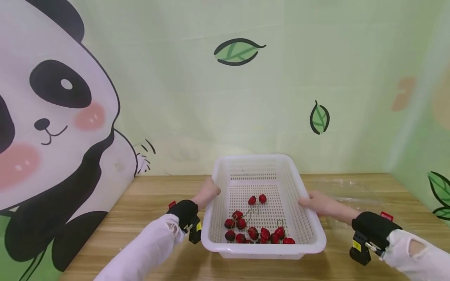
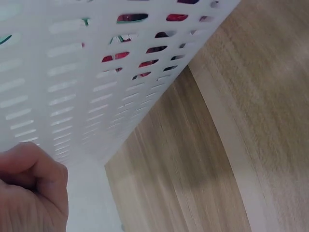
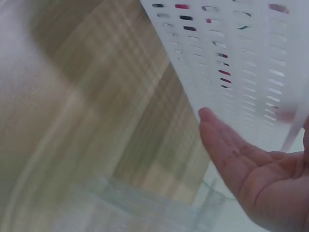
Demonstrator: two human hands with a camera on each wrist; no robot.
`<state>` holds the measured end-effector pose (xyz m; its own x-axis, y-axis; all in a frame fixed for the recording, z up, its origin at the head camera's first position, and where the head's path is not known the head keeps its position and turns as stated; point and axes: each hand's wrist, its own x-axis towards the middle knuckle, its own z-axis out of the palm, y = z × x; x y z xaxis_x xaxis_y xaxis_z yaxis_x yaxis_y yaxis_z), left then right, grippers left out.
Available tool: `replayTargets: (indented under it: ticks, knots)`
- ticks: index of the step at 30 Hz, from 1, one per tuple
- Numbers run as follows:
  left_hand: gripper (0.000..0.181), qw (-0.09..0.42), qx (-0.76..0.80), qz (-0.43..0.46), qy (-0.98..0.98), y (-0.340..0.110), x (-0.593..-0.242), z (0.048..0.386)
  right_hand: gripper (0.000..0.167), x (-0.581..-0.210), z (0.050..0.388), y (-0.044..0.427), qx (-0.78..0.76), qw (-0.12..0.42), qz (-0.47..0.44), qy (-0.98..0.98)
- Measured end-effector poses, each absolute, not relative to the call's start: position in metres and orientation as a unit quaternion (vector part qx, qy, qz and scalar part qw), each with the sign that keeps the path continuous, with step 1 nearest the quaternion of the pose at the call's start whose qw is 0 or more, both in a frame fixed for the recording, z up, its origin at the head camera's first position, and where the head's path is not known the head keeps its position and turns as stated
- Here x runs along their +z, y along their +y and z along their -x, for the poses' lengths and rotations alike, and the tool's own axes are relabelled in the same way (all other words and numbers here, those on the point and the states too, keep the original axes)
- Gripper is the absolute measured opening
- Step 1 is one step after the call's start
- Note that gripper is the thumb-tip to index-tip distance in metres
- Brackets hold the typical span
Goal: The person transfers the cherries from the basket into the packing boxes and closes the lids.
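A white perforated basket (image 1: 263, 248) is held by both hands, its far end tilted up. Red cherries (image 1: 253, 233), some with green stems, gather at its near end, and two lie farther up. At the left rim, my left hand (image 1: 208, 192) grips with curled fingers; the left wrist view shows this hand (image 2: 36, 188) against the slotted wall (image 2: 72, 96). My right hand (image 1: 321, 203) holds the right rim, thumb over the inner side. In the right wrist view, the fingers of this hand (image 3: 260, 179) lie nearly straight along the outer wall (image 3: 231, 72).
Under the basket is a wood-grain table (image 1: 158, 195). Clear plastic (image 1: 351, 195) lies on it beyond my right forearm, also seen as a blurred clear sheet (image 3: 125, 203) in the right wrist view. Behind stands a green backdrop (image 1: 175, 97) with a panda and leaves.
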<state>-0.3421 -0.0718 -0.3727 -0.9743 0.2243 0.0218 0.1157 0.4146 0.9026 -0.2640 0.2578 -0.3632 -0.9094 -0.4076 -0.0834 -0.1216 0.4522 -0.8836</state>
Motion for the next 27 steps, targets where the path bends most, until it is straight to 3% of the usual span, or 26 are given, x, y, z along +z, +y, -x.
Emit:
replayTargets:
  ticks: [9,14,22,27]
  knots:
    - [0.038,0.04,0.523,-0.084,0.847,-0.069,-0.372,0.341,0.031,-0.324,0.265,0.26,-0.335,0.077,0.098,0.934]
    - [0.039,0.046,0.531,-0.08,0.842,-0.068,-0.372,0.34,0.028,-0.299,0.267,0.255,-0.304,0.049,0.11,0.945]
    - [0.037,0.032,0.517,-0.067,0.853,-0.068,-0.373,0.338,0.015,-0.29,0.277,0.239,-0.29,0.082,0.184,0.936]
    - [0.039,0.034,0.513,-0.065,0.855,-0.068,-0.372,0.338,0.008,-0.292,0.27,0.217,-0.275,0.108,0.175,0.939]
